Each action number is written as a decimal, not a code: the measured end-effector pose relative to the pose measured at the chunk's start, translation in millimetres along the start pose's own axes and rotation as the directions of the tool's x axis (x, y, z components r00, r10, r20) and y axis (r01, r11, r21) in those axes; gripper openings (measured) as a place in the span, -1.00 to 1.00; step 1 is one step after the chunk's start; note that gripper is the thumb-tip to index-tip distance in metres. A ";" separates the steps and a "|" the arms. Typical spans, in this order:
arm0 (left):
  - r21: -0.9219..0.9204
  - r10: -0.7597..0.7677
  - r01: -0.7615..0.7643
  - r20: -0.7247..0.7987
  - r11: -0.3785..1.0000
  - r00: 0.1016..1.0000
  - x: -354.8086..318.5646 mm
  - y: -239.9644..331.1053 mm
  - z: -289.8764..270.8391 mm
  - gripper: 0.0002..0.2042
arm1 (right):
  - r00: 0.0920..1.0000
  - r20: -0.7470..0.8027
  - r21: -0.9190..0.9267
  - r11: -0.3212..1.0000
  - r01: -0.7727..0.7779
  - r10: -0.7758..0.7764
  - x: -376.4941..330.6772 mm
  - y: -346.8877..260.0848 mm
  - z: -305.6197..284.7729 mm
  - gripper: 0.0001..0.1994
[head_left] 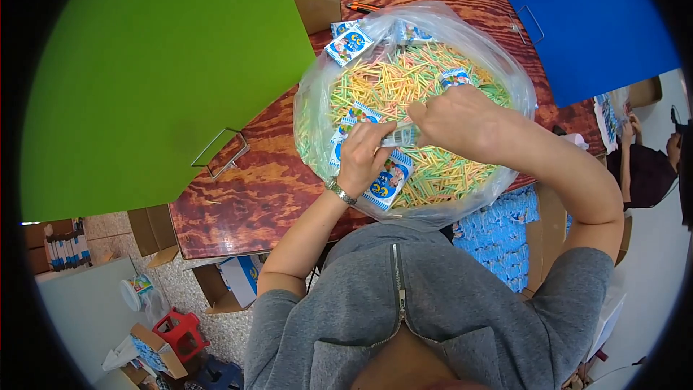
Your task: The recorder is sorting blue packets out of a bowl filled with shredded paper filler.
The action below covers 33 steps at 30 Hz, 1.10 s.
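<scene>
A large clear plastic bag (pixel 521 76) lies wide open on the table, full of thin pastel sticks (pixel 390 76) in yellow, green and pink. Over it, my left hand (pixel 361 155), with a metal watch at the wrist, is closed on one end of a small clear packet (pixel 399 136). My right hand (pixel 462 124) is closed in a fist at the packet's other end; its fingertips are partly hidden. Blue-and-white printed packets lie on the sticks: one packet (pixel 390 179) below my left hand, another packet (pixel 455 78) beyond my right, and several near the bag's far left rim.
A green panel (pixel 166 79) with a wire handle stands at the left, a blue panel (pixel 592 29) at the right. On the red wood-grain table (pixel 245 209), an orange-and-black cutter (pixel 362 8) lies behind the bag. Blue packets (pixel 498 235) fill a box at the near right. Another person (pixel 642 173) sits far right.
</scene>
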State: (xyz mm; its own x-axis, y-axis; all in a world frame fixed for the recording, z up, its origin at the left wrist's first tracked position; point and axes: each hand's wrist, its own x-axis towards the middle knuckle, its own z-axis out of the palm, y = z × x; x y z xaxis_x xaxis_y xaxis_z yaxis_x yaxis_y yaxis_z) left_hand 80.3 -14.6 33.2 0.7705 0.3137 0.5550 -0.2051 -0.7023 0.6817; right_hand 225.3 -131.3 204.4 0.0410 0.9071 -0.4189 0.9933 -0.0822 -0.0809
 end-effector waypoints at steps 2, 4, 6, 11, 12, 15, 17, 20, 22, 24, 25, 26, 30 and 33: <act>-0.064 -0.049 0.050 0.009 0.997 0.999 -2.7 -2.7 -1.1 -0.71 | 0.999 -0.042 0.029 1.000 -0.001 0.002 -0.4 -4.3 -1.4 -0.51; -0.267 -0.172 0.195 0.107 0.944 0.979 -9.7 -10.9 1.4 -0.71 | 0.973 -0.231 0.075 0.997 0.001 0.016 -2.3 -2.1 8.8 -0.34; -0.330 -0.177 0.206 0.116 0.921 0.977 -15.7 -17.4 7.8 -0.71 | 0.958 -0.285 0.140 0.990 0.006 0.034 5.0 -8.5 33.6 -0.37; -0.638 -0.403 0.440 0.214 0.633 0.890 -31.8 -31.2 28.0 -0.80 | 0.878 -0.479 0.276 0.949 0.152 -0.001 41.9 -14.1 111.4 -0.51; -0.535 -0.382 0.411 0.171 0.738 0.908 -35.3 -41.6 30.3 -0.84 | 0.880 -0.474 0.284 0.947 0.147 0.006 50.0 -10.9 120.5 -0.51; -0.471 -0.537 0.601 0.279 0.646 0.796 -38.5 -48.3 35.2 -0.87 | 0.830 -0.555 0.428 0.876 0.222 0.061 55.9 13.5 140.5 -0.62; -0.452 -0.526 0.573 0.238 0.684 0.816 -46.3 -50.3 37.5 -0.87 | 0.792 -0.577 0.438 0.894 0.096 0.198 40.4 50.2 156.5 -0.73; -0.234 -0.454 0.493 0.201 0.838 0.868 -38.3 -39.0 33.2 -0.88 | 0.837 -0.482 0.517 0.856 0.033 0.259 6.1 82.1 177.3 -0.75; -0.220 -0.428 0.473 0.223 0.853 0.876 -24.9 -25.5 30.9 -0.80 | 0.900 -0.396 0.445 0.895 0.013 0.183 -6.5 83.7 187.6 -0.73; 0.084 -0.008 -0.014 0.258 0.996 0.966 -15.1 -18.3 35.5 -0.65 | 0.912 -0.367 0.457 0.889 0.003 0.186 -11.4 72.2 196.1 -0.71; 0.140 -0.021 -0.026 0.322 0.990 0.946 -17.1 -13.9 39.3 -0.49 | 0.925 -0.339 0.467 0.884 0.005 0.173 -11.6 61.0 196.5 -0.69; 0.141 -0.017 -0.030 0.324 0.989 0.946 -18.2 -13.2 42.1 -0.49 | 0.915 -0.348 0.427 0.903 -0.040 0.205 -11.3 51.8 201.8 -0.53; 0.268 -0.044 -0.087 0.449 0.960 0.892 -20.2 -11.9 50.3 -0.43 | 0.856 -0.391 0.316 0.923 -0.220 0.337 3.0 28.1 200.2 -0.40; 0.301 -0.037 -0.095 0.406 0.949 0.913 -21.7 -12.6 55.1 -0.53 | 0.764 -0.577 0.181 0.958 -0.225 0.288 13.1 19.5 216.2 -0.52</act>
State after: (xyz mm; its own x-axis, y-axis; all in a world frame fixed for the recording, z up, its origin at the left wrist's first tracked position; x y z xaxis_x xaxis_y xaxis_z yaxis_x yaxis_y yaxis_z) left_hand 99.4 -47.7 -13.7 0.9561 0.0531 0.2882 -0.0864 -0.8886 0.4504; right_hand 221.8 -210.3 1.8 0.3799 0.9076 0.1787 0.9224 -0.3572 -0.1466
